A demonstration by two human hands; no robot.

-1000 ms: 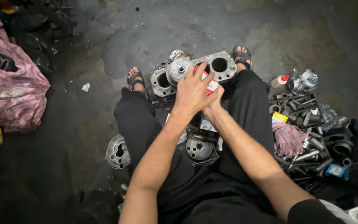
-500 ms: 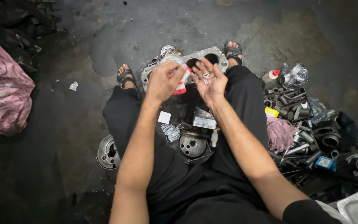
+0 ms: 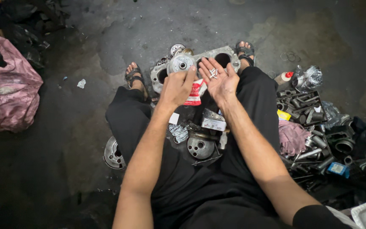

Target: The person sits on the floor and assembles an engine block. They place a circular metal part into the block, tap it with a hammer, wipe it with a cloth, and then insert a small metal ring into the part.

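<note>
I sit on the floor with a grey metal block with round bores (image 3: 230, 57) lying between my sandalled feet. My left hand (image 3: 175, 90) grips a round toothed metal disc (image 3: 181, 64) by its lower edge, just above that block. My right hand (image 3: 220, 82) is palm up with fingers spread, and small shiny metal pieces (image 3: 213, 73) lie on the palm. A red and white packet (image 3: 195, 94) shows between the two hands; I cannot tell which hand touches it.
A round metal part (image 3: 200, 146) and small packets (image 3: 213, 123) lie between my legs. A metal disc (image 3: 112, 154) rests by my left thigh. Several dark engine parts (image 3: 318, 127), a pink rag (image 3: 291, 136) and a red-capped bottle (image 3: 285, 77) crowd the right. A pink bag (image 3: 6, 91) sits far left.
My hands were pressed together over the disc; they have come apart. The right palm has turned up and spread, and the left hand now holds the disc alone.
</note>
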